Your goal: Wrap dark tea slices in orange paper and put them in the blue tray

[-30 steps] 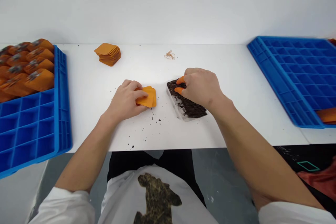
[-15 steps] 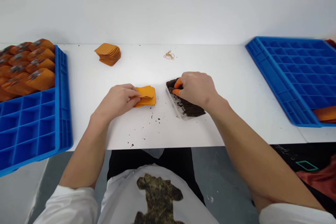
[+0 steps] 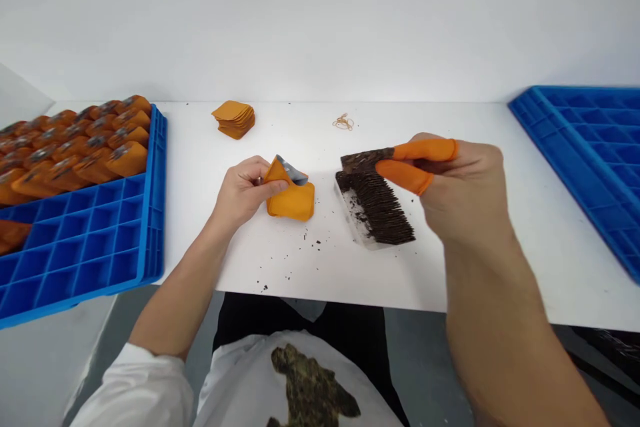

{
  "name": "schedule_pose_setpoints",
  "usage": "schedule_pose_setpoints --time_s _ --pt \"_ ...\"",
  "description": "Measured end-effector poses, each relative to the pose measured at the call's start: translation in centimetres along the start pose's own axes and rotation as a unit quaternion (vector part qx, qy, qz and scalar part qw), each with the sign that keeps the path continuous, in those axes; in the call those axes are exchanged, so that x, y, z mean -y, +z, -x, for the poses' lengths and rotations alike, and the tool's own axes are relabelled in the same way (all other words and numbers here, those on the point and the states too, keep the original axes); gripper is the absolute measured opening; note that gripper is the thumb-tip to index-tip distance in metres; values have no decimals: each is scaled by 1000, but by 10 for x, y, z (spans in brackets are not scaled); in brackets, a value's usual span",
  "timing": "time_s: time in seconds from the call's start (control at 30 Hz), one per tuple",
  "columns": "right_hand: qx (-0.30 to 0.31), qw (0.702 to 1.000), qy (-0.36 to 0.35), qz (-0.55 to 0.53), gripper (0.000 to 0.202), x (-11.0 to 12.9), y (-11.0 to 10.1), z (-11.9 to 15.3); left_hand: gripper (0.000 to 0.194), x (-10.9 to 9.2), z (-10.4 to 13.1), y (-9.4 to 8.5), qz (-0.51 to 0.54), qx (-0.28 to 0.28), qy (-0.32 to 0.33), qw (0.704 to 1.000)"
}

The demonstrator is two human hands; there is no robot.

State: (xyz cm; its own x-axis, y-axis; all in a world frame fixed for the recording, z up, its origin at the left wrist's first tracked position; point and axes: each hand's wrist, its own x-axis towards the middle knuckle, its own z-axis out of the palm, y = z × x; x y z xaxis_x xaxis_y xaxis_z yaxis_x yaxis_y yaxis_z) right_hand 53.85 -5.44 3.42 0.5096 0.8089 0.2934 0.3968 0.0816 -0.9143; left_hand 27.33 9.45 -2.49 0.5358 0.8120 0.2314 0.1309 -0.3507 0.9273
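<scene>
My left hand [image 3: 244, 190] pinches a small orange pouch [image 3: 277, 175], its silvery inner side showing at the lifted top. More orange packaging [image 3: 296, 203] lies flat under it on the table; whether it is a separate pouch I cannot tell. My right hand [image 3: 467, 177] wears orange finger cots on thumb and index finger. Between them is a thin dark brown flaky slab [image 3: 366, 159], raised just over the far end of a clear plastic tray [image 3: 356, 221]. In that tray stands a tight row of similar dark slabs [image 3: 387, 213], with crumbs beside it.
At the left, a blue compartment crate [image 3: 155, 213] holds several filled orange pouches [image 3: 127, 159]. A stack of orange pouches [image 3: 234, 119] and some rubber bands [image 3: 343, 122] lie toward the wall. Another blue crate [image 3: 565, 153] stands at the right. Dark crumbs [image 3: 319, 242] dot the table.
My right hand has come up out of the tray with a dark slab between its fingers. My left hand has lifted the pouch's top, exposing silver. The view has shifted.
</scene>
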Motion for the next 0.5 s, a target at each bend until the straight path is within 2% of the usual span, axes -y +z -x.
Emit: schedule_pose_setpoints --time_s 0.1,0.23,0.33,0.5 --pt "-15 993 -36 -111 10 8 29 16 23 4 -1 8 63 -10 13 998" --pt "-19 993 -40 -113 7 17 59 27 33 2 -1 12 65 -9 44 997" --pt "-26 996 -58 -69 7 18 65 28 34 0 0 13 50 -10 61 997" --pt "-38 989 -141 6 12 21 62 30 28 3 2 14 16 -13 70 997"
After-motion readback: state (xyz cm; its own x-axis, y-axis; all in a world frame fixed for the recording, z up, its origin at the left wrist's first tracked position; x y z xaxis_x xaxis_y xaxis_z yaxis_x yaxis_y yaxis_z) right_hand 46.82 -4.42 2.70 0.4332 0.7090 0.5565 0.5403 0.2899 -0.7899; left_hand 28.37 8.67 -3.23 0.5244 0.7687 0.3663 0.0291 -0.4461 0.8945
